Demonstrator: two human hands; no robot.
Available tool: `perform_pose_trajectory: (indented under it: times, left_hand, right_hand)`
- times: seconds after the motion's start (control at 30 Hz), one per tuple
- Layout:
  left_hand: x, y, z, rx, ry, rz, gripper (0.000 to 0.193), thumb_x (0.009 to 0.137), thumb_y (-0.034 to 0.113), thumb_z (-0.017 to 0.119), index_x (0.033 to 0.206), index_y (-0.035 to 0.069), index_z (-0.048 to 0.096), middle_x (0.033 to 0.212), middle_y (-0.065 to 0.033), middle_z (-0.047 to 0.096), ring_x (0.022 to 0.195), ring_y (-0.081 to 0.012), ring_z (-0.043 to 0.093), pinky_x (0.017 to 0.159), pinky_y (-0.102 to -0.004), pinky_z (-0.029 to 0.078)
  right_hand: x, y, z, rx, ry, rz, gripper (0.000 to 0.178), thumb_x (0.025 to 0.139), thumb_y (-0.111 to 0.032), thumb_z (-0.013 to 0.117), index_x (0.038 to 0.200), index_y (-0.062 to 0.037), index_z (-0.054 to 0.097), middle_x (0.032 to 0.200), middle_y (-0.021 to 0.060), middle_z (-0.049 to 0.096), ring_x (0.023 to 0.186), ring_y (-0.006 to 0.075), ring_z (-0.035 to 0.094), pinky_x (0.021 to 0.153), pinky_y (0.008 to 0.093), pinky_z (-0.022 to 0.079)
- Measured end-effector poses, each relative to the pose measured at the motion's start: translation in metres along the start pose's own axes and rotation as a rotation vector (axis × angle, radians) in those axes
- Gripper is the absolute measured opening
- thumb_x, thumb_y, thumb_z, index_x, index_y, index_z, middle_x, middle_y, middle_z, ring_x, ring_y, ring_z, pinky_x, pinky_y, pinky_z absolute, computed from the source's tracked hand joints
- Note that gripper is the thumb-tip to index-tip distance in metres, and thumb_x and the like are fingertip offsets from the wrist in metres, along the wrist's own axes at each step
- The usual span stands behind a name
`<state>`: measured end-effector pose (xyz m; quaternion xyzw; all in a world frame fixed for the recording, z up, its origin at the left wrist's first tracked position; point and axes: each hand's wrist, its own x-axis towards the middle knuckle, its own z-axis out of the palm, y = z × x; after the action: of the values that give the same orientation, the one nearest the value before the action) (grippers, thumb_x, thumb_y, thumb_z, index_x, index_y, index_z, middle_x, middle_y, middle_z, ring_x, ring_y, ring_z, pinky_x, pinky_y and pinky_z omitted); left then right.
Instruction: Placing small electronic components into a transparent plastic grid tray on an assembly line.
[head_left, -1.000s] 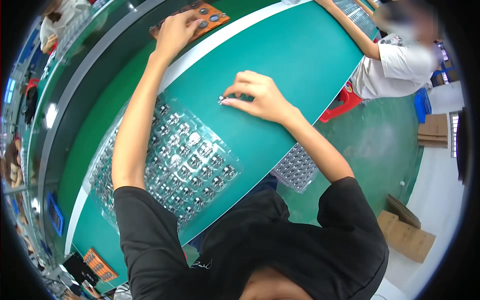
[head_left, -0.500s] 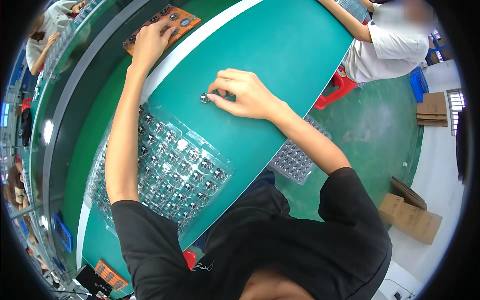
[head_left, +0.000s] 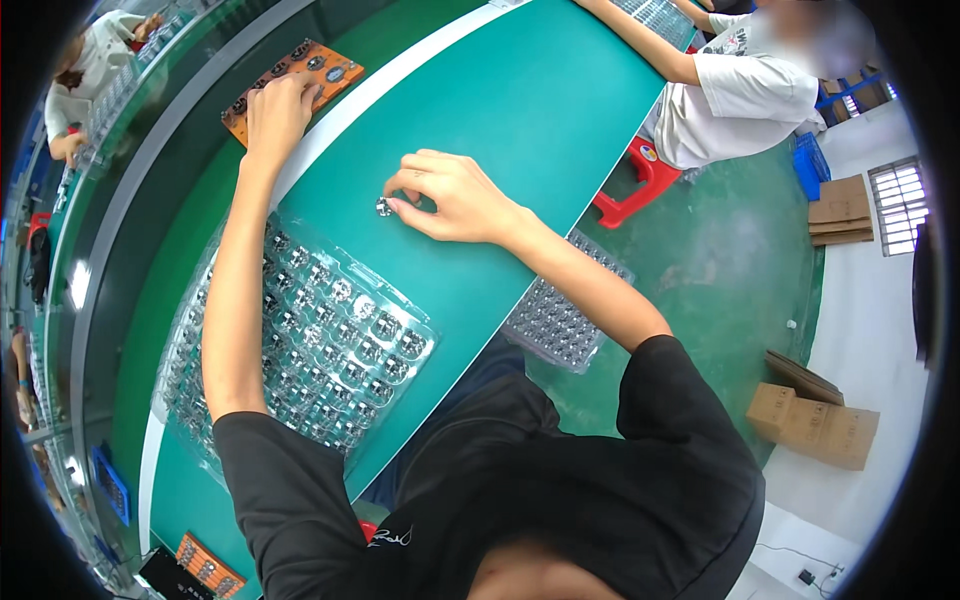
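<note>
My left hand (head_left: 280,115) reaches over an orange board (head_left: 338,74) that carries several round dark-and-silver parts. Its bent fingers are down on the board's near side; whatever they grip is hidden beneath them. Above the green table, my right hand (head_left: 452,198) pinches a small round black-and-silver part (head_left: 383,207) between thumb and fingertip. Under and beside my left forearm lies a clear plastic tray (head_left: 385,290) filled with rows of similar small parts.
The orange board sits on a green belt (head_left: 190,190) beyond the white table edge (head_left: 345,120). Another filled tray (head_left: 560,320) is below my right forearm. A person sits at the far right by a red stool (head_left: 640,185). Cardboard boxes (head_left: 815,425) stand on the floor.
The whole view has shifted slightly. The orange board and my left hand over it appear a little nearer. My right hand keeps its pinch on the small round part.
</note>
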<state>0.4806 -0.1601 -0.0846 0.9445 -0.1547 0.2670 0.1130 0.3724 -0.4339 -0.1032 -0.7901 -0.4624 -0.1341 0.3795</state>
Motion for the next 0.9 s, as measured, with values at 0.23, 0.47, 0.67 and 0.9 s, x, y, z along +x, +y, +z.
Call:
perform_pose_trajectory:
  times: [0.23, 0.47, 0.67, 0.9]
  left_hand:
    - [-0.009, -0.024, -0.007, -0.055, 0.048, 0.003, 0.025, 0.097, 0.024, 0.067, 0.110, 0.004, 0.073, 0.114, -0.0136, 0.067, 0.104, -0.0347, 0.062, 0.091, -0.0440, 0.050]
    - [-0.067, -0.012, -0.110, -0.258, 0.156, -0.104, 0.025, 0.104, 0.023, 0.060, 0.116, 0.004, 0.071, 0.114, -0.0115, 0.066, 0.099, -0.0220, 0.064, 0.091, -0.0329, 0.050]
    - [-0.200, -0.027, -0.232, -0.162, 0.176, -0.389, 0.025, 0.107, 0.020, 0.057, 0.116, 0.000, 0.070, 0.113, -0.0087, 0.070, 0.105, -0.0167, 0.065, 0.093, -0.0283, 0.048]
    - [-0.434, -0.124, -0.279, -0.137, 0.450, -0.863, 0.035, 0.109, 0.030, 0.054, 0.120, 0.002, 0.071, 0.105, -0.0009, 0.069, 0.083, -0.0056, 0.053, 0.074, -0.0214, 0.042]
  right_hand:
    - [0.033, 0.010, 0.002, 0.196, 0.011, 0.067, 0.012, 0.092, -0.012, 0.071, 0.098, -0.0014, 0.073, 0.080, 0.0076, 0.069, 0.069, 0.0162, 0.065, 0.064, 0.0314, 0.053]
    - [0.137, 0.096, 0.018, 0.092, 0.048, 0.210, 0.023, 0.093, -0.019, 0.072, 0.102, 0.0016, 0.075, 0.085, 0.0088, 0.077, 0.076, 0.0135, 0.072, 0.073, 0.0289, 0.058]
    - [0.173, 0.117, 0.035, -0.083, -0.031, 0.110, 0.020, 0.093, -0.018, 0.073, 0.102, -0.0006, 0.077, 0.084, 0.0125, 0.077, 0.077, 0.0202, 0.075, 0.073, 0.0332, 0.060]
    - [0.190, 0.110, 0.052, -0.259, -0.145, 0.028, 0.020, 0.093, -0.017, 0.074, 0.102, 0.0002, 0.077, 0.087, 0.0160, 0.077, 0.079, 0.0240, 0.076, 0.074, 0.0361, 0.061]
